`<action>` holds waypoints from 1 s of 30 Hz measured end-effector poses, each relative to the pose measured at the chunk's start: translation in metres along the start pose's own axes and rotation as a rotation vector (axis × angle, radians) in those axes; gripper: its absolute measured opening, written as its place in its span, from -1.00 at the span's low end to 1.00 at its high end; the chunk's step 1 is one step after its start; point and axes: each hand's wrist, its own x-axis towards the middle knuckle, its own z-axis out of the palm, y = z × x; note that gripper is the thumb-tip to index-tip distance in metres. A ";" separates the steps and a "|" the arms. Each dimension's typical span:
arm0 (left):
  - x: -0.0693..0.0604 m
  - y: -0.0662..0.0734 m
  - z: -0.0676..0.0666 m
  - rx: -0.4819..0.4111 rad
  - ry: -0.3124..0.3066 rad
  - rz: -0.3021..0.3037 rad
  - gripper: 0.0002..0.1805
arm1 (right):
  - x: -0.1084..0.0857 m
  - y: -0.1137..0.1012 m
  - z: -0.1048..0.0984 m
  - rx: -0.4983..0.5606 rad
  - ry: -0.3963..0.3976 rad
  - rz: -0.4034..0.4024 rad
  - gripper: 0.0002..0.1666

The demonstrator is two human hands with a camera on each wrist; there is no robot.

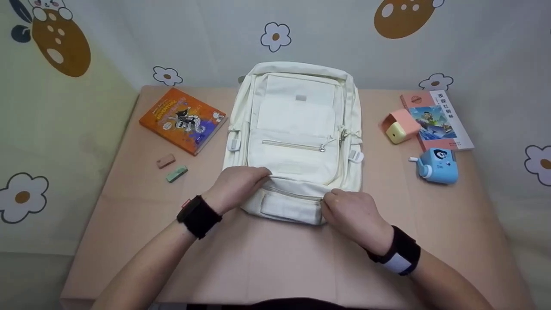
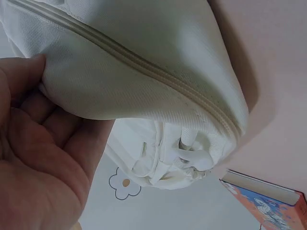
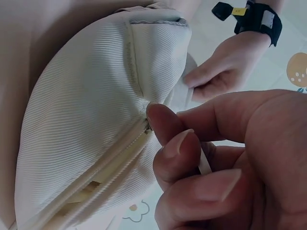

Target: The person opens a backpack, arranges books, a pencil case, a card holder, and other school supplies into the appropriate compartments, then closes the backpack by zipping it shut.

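Observation:
A cream backpack (image 1: pixel 297 163) lies front side up on the table, its bottom toward me. My left hand (image 1: pixel 236 185) pinches a fold of its fabric between thumb and fingers, just above the lower front pocket. In the left wrist view, the closed side zipper (image 2: pixel 144 64) runs past that fold. My right hand (image 1: pixel 355 215) pinches the zipper pull of the lower pocket near the zipper's right end. The zipper slider (image 3: pixel 147 125) shows at my fingertips in the right wrist view. Behind it the zipper teeth are parted, leaving a gap (image 3: pixel 84 194) into the pocket.
Left of the bag lie an orange book (image 1: pixel 183 120), a pink eraser (image 1: pixel 165 161) and a green eraser (image 1: pixel 177 174). On the right are a pink-covered book (image 1: pixel 437 120), a pink and yellow box-like item (image 1: pixel 400 125) and a blue crank pencil sharpener (image 1: pixel 441 167). Patterned cloth (image 1: pixel 206 38) hangs behind.

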 end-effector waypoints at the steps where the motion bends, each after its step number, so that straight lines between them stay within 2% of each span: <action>1: 0.002 0.000 0.000 0.003 0.006 0.003 -0.79 | 0.001 0.000 0.000 0.001 0.000 -0.002 -0.60; 4: 0.007 -0.001 0.000 0.002 0.006 0.005 -0.80 | 0.005 -0.002 0.000 -0.003 -0.004 -0.009 -0.59; 11: 0.009 -0.001 0.000 -0.026 0.011 -0.008 -0.81 | 0.022 -0.013 0.001 -0.030 -0.015 -0.069 -0.61; 22: 0.011 -0.001 0.003 -0.036 -0.008 -0.050 -0.81 | 0.058 -0.053 0.020 -0.194 0.022 -0.278 -0.76; 25: 0.011 -0.001 0.004 -0.049 -0.006 -0.052 -0.81 | 0.058 -0.054 0.022 -0.197 0.026 -0.275 -0.75; 30: 0.009 -0.001 0.003 -0.050 0.013 -0.050 -0.82 | 0.053 -0.045 0.017 -0.085 0.030 -0.233 -0.59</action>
